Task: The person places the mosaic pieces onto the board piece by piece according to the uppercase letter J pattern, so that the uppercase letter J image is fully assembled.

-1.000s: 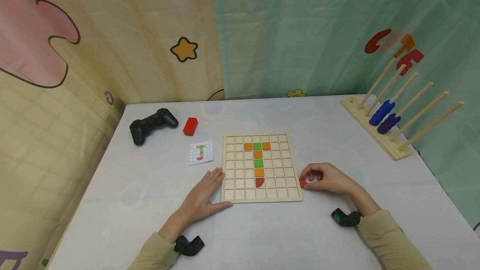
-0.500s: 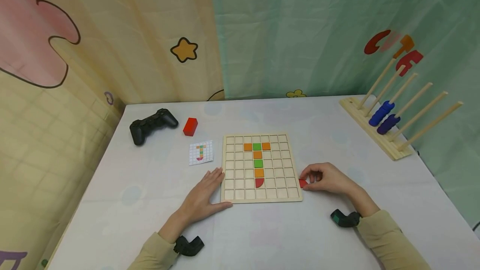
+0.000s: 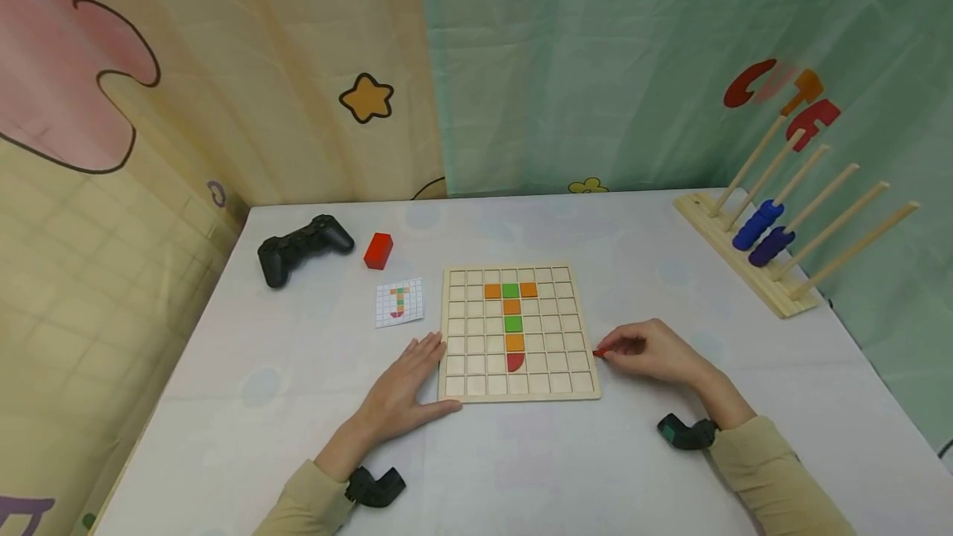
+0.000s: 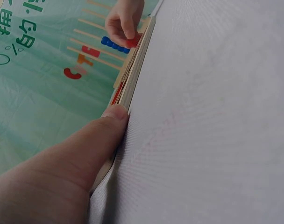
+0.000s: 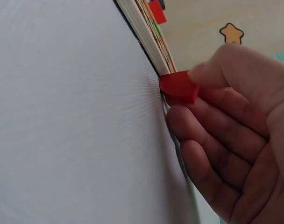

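Note:
A square wooden grid board (image 3: 558, 362) lies in the middle of the table. Orange and green square tiles form a T-like shape on it, with a red quarter-round tile (image 3: 515, 362) at the bottom. My left hand (image 3: 405, 391) rests at the board's left side, its fingers straight and its thumb at the near left corner. At the right edge, my right hand (image 3: 651, 352) pinches a second red tile (image 5: 179, 87) between thumb and fingers. One curved side of that tile shows in the right wrist view, close beside the board's edge.
Left of the board lies a printed pattern card (image 3: 383, 317), with a red block (image 3: 378, 251) and a black game controller (image 3: 305, 248) behind it. A wooden peg stand (image 3: 797, 300) with blue and purple beads stands at the back right.
The red tile in my right hand has turned from face-up to nearly edge-on and risen slightly, the fingers shifting with it. My left hand and the board have stayed put.

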### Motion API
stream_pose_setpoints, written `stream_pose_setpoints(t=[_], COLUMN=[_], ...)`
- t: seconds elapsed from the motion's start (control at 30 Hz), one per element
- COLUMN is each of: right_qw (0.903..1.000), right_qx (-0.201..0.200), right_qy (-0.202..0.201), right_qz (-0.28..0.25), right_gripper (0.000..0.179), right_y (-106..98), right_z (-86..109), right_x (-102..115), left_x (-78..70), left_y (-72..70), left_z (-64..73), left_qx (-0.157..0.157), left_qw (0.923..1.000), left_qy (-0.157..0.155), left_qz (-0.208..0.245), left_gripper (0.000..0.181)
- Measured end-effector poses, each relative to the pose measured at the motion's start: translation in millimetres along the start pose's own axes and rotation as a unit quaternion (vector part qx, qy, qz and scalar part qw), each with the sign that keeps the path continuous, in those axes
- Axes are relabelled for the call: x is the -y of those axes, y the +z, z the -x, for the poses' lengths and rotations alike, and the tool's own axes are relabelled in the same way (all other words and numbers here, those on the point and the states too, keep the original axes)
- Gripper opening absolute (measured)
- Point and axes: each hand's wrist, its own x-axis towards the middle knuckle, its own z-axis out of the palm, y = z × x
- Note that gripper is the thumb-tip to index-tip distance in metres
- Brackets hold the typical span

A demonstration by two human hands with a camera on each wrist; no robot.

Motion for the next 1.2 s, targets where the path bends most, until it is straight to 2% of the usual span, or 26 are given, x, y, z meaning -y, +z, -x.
stream_pose_setpoints(t=[0.17, 0.37, 0.5, 0.73, 1.0, 1.2], right_qw=[0.9998, 0.9985, 0.9966, 0.9929, 0.9907, 0.9919], right_qx=[-0.009, 0.02, 0.049, 0.098, 0.121, 0.121], right_qy=[0.015, 0.009, 0.011, -0.009, -0.05, -0.04], right_qz=[0.004, -0.05, -0.065, -0.066, -0.038, 0.005], right_gripper=[0.02, 0.013, 0.007, 0.01, 0.024, 0.017], right_y=[-1, 2, 13, 41, 64, 75], right_z=[-4.1, -16.7, -32.5, -62.7, -88.5, -99.2], right_x=[-1, 11, 22, 46, 79, 86], left_x=[-0.6, -1.0, -0.8, -0.6, 0.1, 0.4], left_y=[-1.1, -1.4, -1.2, -1.3, -1.1, -1.9], left_z=[-0.5, -1.0, -1.4, -1.1, -0.9, -0.5], left_qx=[-0.004, 0.0, 0.001, 0.004, 0.002, 0.002], left_qw=[1.0, 1.0, 1.0, 1.0, 1.0, 0.9999], left_qy=[0.001, -0.001, -0.001, -0.001, 0.003, 0.007], left_qz=[-0.005, -0.008, -0.005, 0.003, 0.008, 0.013], left_gripper=[0.089, 0.089, 0.089, 0.09, 0.09, 0.09])
